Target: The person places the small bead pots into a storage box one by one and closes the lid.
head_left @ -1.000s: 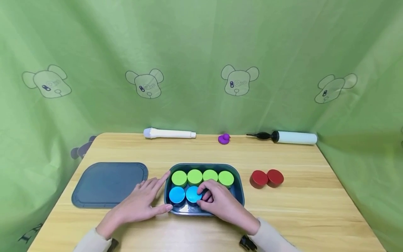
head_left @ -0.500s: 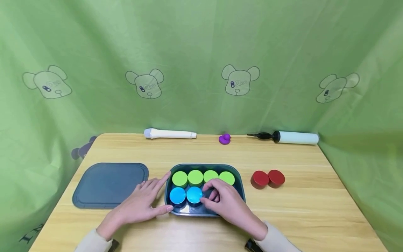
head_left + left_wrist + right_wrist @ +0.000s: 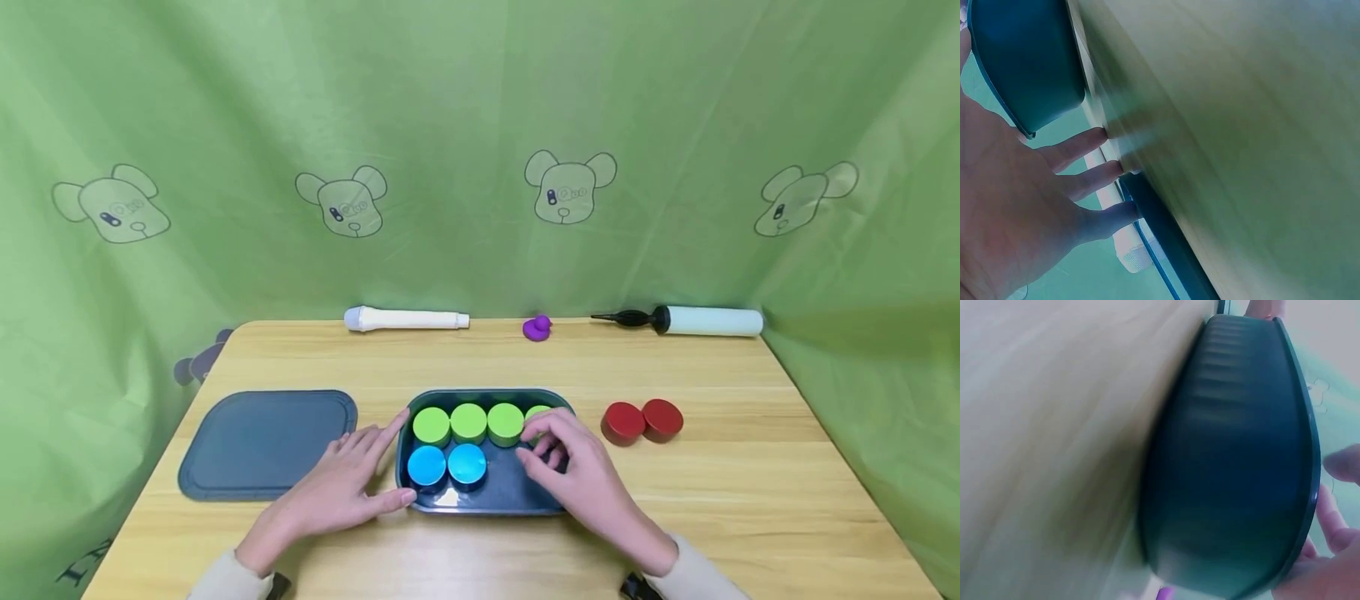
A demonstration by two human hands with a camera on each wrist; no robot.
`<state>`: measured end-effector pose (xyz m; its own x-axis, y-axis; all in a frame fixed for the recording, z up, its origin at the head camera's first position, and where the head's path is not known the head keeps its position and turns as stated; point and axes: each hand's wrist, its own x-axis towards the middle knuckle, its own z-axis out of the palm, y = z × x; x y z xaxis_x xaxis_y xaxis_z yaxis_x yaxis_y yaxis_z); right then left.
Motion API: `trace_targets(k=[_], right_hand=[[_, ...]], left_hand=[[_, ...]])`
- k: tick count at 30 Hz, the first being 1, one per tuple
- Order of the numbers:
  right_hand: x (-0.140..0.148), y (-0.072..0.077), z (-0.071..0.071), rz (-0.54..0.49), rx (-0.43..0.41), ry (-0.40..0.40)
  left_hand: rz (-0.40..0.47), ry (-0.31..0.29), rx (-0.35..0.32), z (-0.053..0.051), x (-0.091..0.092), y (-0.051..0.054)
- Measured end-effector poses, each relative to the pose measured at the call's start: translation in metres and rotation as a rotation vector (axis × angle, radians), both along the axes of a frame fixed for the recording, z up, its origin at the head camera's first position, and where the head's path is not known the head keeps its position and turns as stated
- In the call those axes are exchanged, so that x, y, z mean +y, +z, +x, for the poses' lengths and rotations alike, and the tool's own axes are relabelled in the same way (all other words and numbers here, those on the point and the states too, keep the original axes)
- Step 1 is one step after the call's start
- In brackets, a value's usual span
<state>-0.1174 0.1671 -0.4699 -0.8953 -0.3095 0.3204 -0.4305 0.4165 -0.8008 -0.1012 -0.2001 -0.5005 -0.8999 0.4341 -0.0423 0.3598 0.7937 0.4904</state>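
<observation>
Left hand (image 3: 341, 492) spread wide, index and thumb at the left rim of the tray (image 3: 510, 487); right hand (image 3: 581, 462) over the other end, fingers loosely curved, thumb and index apart! Inside, two blue discs (image 3: 467, 464) front four green discs (image 3: 468, 423). Rightward on the surface (image 3: 712, 483), two red discs (image 3: 622, 422) sit side by side.

Lettering on the green curtain (image 3: 465, 258) before me. Small outlined characters cross the printed animal heads; on the third head (image 3: 566, 208) from my left I read a Q followed by two rounded letters, their exact spelling uncertain. Similar characters on the first head (image 3: 123, 225) and second head (image 3: 350, 218) are too faint for me to spell out. Lower left, dark serif lettering (image 3: 72, 574): I make out a capital I, the next character being unclear.
</observation>
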Motion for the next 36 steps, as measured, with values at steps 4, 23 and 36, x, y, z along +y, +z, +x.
trace_targets(k=[4, 23, 36], right_hand=[[0.012, -0.003, -0.001, -0.045, 0.072, -0.06], [0.08, -0.012, -0.004, -0.073, 0.12, -0.302], [0.136, -0.019, -0.012, 0.111, -0.116, -0.464]], left_hand=[[-0.004, -0.004, 0.005, -0.001, -0.001, -0.001], [-0.015, -0.005, 0.027, 0.001, -0.002, 0.0], [-0.006, 0.001, 0.035, 0.001, -0.001, -0.002]])
